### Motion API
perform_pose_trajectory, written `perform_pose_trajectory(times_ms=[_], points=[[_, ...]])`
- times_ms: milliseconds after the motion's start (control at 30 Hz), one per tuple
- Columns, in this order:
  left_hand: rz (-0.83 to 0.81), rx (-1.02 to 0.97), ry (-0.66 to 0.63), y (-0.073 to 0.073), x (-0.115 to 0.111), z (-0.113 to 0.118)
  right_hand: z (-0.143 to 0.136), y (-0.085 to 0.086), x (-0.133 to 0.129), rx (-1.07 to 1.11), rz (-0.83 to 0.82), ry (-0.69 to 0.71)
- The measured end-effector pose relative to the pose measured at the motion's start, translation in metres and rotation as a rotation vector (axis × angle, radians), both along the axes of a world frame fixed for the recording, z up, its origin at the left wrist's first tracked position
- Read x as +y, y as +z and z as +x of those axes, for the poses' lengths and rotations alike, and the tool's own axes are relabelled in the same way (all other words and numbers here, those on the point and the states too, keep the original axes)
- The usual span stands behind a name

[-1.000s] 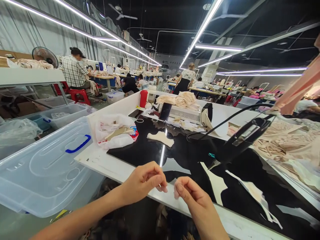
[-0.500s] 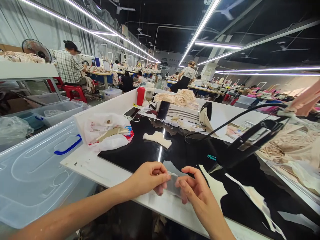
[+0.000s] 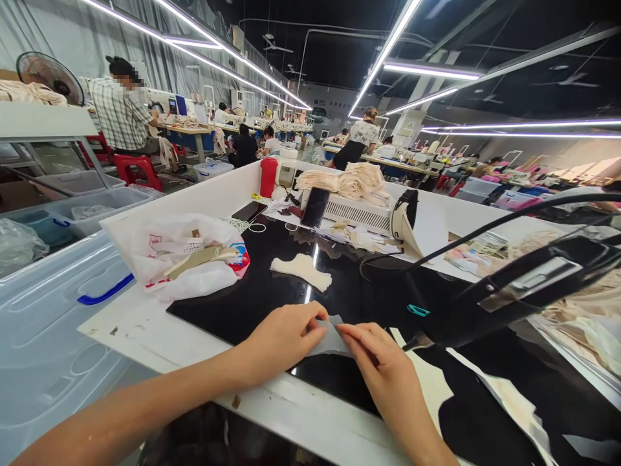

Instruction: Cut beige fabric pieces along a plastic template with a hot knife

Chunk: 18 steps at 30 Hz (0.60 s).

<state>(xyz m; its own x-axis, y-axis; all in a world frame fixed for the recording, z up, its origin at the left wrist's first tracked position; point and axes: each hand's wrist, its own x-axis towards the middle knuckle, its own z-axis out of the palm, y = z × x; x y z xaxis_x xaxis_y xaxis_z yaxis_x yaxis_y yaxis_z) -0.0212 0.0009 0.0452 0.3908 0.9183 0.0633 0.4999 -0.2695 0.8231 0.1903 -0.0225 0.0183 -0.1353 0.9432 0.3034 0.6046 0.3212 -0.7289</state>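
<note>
Between my two hands is a thin translucent sheet (image 3: 332, 342), greyish against the black table surface. My left hand (image 3: 286, 336) pinches its left side with thumb and fingers. At its right edge my right hand (image 3: 381, 356) also pinches it, fingers pressed together. A cream cut fabric piece (image 3: 303, 270) lies flat just beyond my hands. Another cream cut piece (image 3: 427, 375) lies partly behind my right hand, and a narrow cream piece (image 3: 504, 395) is farther right.
A black tool on a cable (image 3: 524, 285) reaches in from the right, near a teal clip (image 3: 418, 310). A plastic bag with scraps (image 3: 194, 255) stands left. Behind are a white vented device (image 3: 356, 217), a phone (image 3: 315, 207) and a red container (image 3: 269, 178). Co-workers sit farther back.
Both hands have moved slightly forward over the black surface with the sheet. My right hand's fingers, spread before, are now closed on its edge. The camera view has shifted a little.
</note>
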Motion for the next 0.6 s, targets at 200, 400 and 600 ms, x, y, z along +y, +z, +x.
perform_pose_trajectory(times_ms=[200, 400, 600], points=[[0.211, 0.395, -0.002, -0.011, 0.002, 0.002, 0.003, -0.017, 0.004, -0.261, 0.114, 0.046], [0.241, 0.581, -0.034, -0.012, 0.001, 0.006, 0.004, -0.023, 0.005, -0.474, 0.308, 0.038], [0.265, 0.612, -0.046, -0.01, 0.001, 0.008, 0.001, -0.024, 0.004, -0.51, 0.325, 0.041]])
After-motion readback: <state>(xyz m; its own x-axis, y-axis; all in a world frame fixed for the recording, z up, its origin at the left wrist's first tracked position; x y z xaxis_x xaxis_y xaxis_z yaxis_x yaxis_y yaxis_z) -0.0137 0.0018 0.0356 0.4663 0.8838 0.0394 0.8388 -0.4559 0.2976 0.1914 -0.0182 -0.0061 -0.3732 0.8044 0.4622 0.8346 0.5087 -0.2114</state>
